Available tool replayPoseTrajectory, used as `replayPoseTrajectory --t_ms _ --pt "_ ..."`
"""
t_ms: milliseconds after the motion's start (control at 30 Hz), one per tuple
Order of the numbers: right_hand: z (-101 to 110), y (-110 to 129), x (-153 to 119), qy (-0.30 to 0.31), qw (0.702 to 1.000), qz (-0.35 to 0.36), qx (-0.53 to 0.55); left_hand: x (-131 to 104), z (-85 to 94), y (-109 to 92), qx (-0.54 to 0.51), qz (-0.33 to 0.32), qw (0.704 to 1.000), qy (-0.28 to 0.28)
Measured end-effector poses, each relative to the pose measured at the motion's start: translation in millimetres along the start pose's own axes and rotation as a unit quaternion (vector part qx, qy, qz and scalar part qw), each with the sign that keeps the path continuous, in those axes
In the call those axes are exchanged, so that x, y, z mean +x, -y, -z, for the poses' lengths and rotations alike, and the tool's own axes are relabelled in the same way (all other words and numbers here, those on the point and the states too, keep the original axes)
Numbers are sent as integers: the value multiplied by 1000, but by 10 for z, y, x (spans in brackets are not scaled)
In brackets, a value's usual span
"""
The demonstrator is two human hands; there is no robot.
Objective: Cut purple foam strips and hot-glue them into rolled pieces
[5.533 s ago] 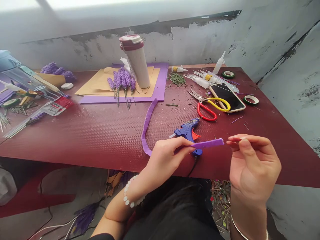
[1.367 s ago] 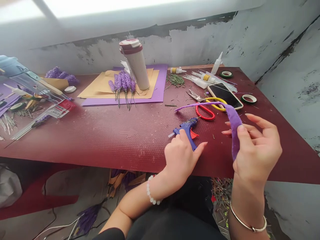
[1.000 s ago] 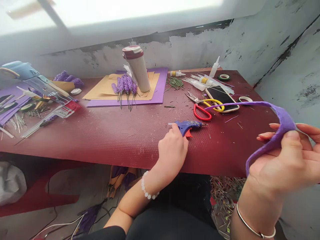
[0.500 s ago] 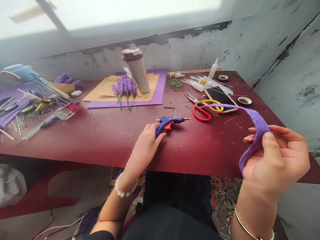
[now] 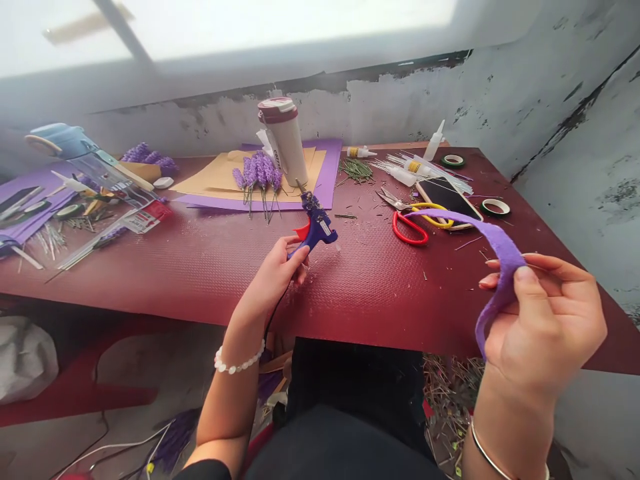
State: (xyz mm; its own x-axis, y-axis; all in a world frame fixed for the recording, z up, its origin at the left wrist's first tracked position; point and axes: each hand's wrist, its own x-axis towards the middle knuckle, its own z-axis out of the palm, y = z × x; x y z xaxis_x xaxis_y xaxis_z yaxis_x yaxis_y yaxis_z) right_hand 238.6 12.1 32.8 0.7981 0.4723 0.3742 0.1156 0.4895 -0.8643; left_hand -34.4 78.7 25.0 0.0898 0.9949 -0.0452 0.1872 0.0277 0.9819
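My left hand (image 5: 280,270) is closed round the handle of a blue hot glue gun (image 5: 317,227) with a red trigger, lifted over the table. The gun's nozzle points up and away, and its black cord hangs below the hand. At the right, my right hand (image 5: 550,313) pinches a purple felt strip (image 5: 503,247) between thumb and fingers. The strip's thin end reaches left toward scissors (image 5: 410,227) with one red and one yellow handle. Purple lavender-like flowers (image 5: 260,172) on stems lie beyond the gun.
A white cup (image 5: 285,140) with a maroon lid stands on brown and purple sheets (image 5: 210,177). Around a phone (image 5: 450,200) lie glue bottles (image 5: 434,141), white sticks and tape rolls (image 5: 495,207). A blue-lidded clear jug (image 5: 90,160) is at the left of the dark red table (image 5: 200,267).
My left hand has picked up the glue gun and turned it, so the nozzle swings from pointing right to pointing up and away. My right hand keeps its pinch on the strip.
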Motion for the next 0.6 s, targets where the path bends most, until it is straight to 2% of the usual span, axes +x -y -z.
replayPoseTrajectory --t_ms 167,300,367,500,600 --pt "-1 48 -46 47 998 -45 -7 -129 73 -44 28 -1 999 16" --pt "21 76 -63 73 995 -71 -15 -175 174 -60 93 -33 995 -29" --pt "29 78 -67 80 994 -77 -13 -168 212 -50 105 -27 992 -59" --pt "30 60 -74 96 992 -83 -15 -104 266 25 39 26 994 -95" --pt "32 38 -81 108 990 -90 -23 -58 310 97 7 52 995 -84"
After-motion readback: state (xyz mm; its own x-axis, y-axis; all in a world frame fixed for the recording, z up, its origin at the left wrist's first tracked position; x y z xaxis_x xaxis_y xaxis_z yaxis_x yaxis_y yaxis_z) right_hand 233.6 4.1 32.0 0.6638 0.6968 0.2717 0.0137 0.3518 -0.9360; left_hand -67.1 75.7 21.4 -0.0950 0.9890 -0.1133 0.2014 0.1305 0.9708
